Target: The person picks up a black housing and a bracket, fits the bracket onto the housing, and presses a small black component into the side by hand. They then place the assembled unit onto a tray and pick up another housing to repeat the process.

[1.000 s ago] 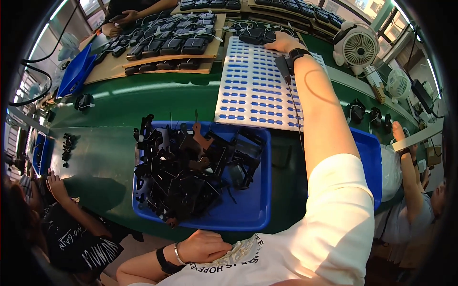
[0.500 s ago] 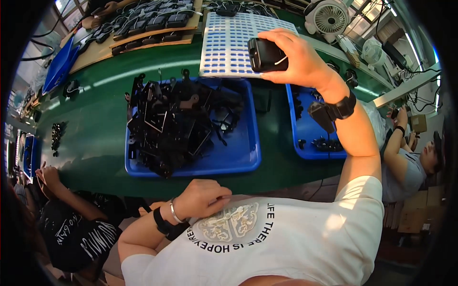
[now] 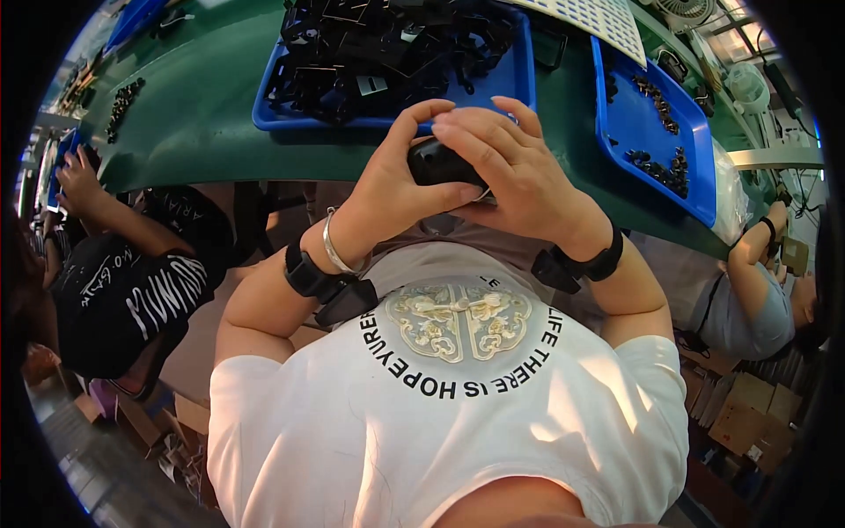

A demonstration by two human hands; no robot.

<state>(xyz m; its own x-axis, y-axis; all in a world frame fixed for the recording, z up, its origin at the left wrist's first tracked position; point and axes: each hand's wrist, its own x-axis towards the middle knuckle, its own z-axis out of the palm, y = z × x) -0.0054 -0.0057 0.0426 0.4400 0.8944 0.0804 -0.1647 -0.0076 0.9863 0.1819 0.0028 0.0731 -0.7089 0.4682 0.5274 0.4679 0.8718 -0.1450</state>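
A black, box-shaped device (image 3: 435, 162) with rounded edges is held between my two hands, just in front of the table edge. My left hand (image 3: 393, 173) wraps its near side, the thumb lying along the lower face. Over its top and far side lies my right hand (image 3: 518, 172), fingers bent across it, hiding much of the device. A bit of pale cable shows by the left thumb tip. Beyond the hands, a blue tray (image 3: 533, 66) holds a heap of black plastic brackets (image 3: 365, 57).
Another blue tray (image 3: 616, 150) with small black parts stands at the right, near a white perforated board (image 3: 607, 22). Small black pieces (image 3: 123, 107) lie on the green table (image 3: 211, 106) at the left. Co-workers sit on both sides.
My right hand has brought the black device from the perforated board back toward my body. My left hand has risen and closed on it too. The view has tilted downward.
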